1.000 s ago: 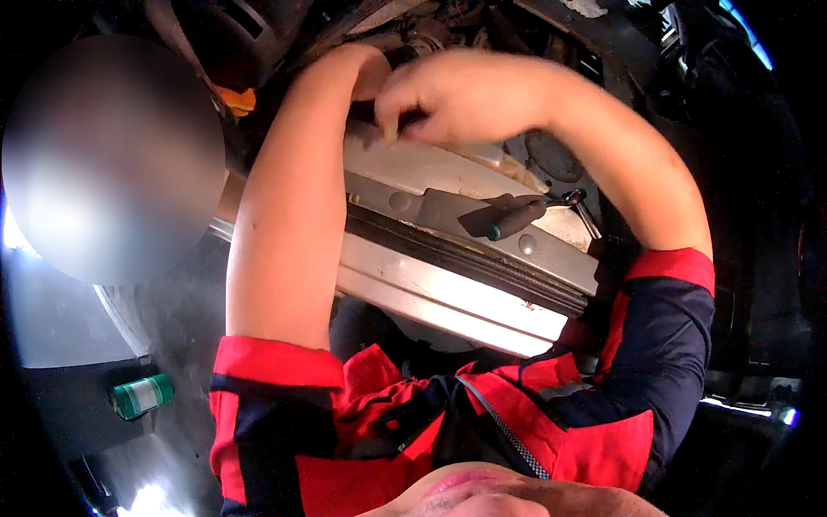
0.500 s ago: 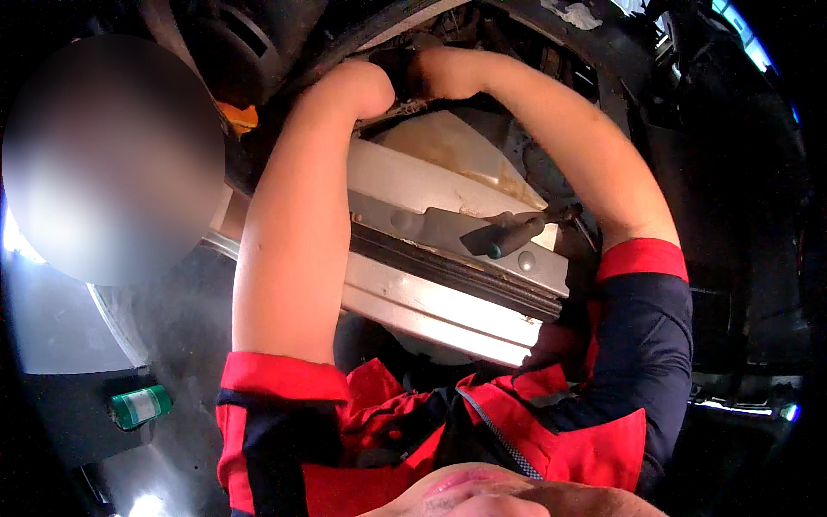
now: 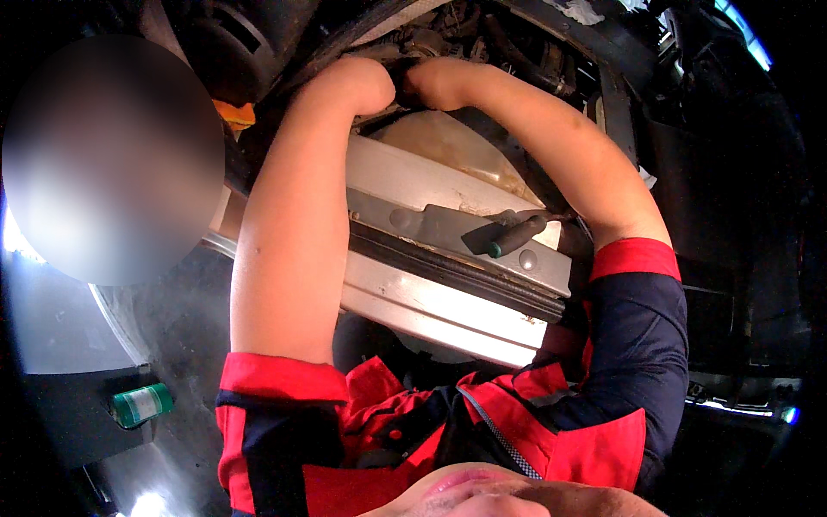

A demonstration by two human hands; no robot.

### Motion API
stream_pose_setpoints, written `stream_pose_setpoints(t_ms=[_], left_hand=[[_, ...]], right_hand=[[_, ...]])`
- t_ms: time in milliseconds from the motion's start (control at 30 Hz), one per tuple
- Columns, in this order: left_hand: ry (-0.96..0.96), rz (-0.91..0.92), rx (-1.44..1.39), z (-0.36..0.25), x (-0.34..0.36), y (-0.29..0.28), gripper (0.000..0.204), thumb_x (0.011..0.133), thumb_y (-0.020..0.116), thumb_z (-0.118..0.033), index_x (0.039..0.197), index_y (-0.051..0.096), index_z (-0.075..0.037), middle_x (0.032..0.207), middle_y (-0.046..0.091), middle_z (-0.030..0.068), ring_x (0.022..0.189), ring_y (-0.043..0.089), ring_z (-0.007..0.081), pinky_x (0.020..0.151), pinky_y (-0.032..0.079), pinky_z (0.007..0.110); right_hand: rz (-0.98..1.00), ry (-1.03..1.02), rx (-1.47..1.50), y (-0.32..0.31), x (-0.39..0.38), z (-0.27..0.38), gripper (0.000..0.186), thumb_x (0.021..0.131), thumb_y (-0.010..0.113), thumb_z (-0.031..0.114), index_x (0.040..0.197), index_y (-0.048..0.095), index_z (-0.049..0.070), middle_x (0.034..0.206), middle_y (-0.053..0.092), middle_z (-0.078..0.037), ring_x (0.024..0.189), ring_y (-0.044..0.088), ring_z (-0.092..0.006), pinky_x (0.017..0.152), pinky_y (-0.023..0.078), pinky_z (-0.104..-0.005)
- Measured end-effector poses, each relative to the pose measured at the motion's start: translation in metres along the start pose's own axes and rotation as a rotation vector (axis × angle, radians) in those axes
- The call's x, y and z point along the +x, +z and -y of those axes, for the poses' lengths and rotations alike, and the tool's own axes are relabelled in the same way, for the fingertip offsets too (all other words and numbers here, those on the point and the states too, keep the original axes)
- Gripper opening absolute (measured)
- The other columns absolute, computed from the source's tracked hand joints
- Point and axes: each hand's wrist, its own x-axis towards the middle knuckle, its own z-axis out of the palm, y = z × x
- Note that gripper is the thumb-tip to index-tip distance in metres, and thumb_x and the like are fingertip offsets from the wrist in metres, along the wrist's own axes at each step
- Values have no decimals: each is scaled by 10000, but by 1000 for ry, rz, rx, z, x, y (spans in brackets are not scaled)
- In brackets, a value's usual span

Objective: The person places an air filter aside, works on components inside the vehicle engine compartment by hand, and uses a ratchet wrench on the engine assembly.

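Observation:
Both arms reach forward over a pale metal front panel (image 3: 401, 177) into the dark engine bay of a vehicle. My left hand (image 3: 369, 86) is bent down among the engine parts (image 3: 426, 41), its fingers hidden from sight. Close beside it, my right hand (image 3: 431, 84) dips into the same dark gap, with its fingertips also out of view. What either hand touches or holds does not show. Just nearer than the hands is a yellowed translucent plastic tank (image 3: 448, 138). A dark tool handle with a green end (image 3: 519, 235) lies on the panel near my right forearm.
An orange item (image 3: 235, 114) lies left of my left forearm. At the lower left is a green cylindrical container (image 3: 142, 405) with a pale label. A black rubber strip (image 3: 457, 269) runs along the panel. Dark hoses (image 3: 525, 65) sit beyond my right hand.
My right hand has shifted slightly left, toward my left hand, and its forearm has moved with it, uncovering more engine parts. The left arm has hardly moved.

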Motion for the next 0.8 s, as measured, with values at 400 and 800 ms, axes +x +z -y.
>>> stream_pose_setpoints(t_ms=[400,800], left_hand=[[17,-19,-22,-2,-11,-6,330,807,466,-153,983,703,-5,1097,636,221,1008,631,366,888,484,435],[31,-39,17,7,4,8,371,873,477,-292,977,701,-15,1080,637,221,999,626,371,882,481,439]], right_hand=[[-7,41,-56,-9,-2,12,231,787,556,112,978,663,41,997,650,-211,965,607,-395,784,499,-454],[-127,-61,155,4,1,-10,217,830,581,157,1013,662,73,987,659,-177,939,616,-367,794,490,-422]])
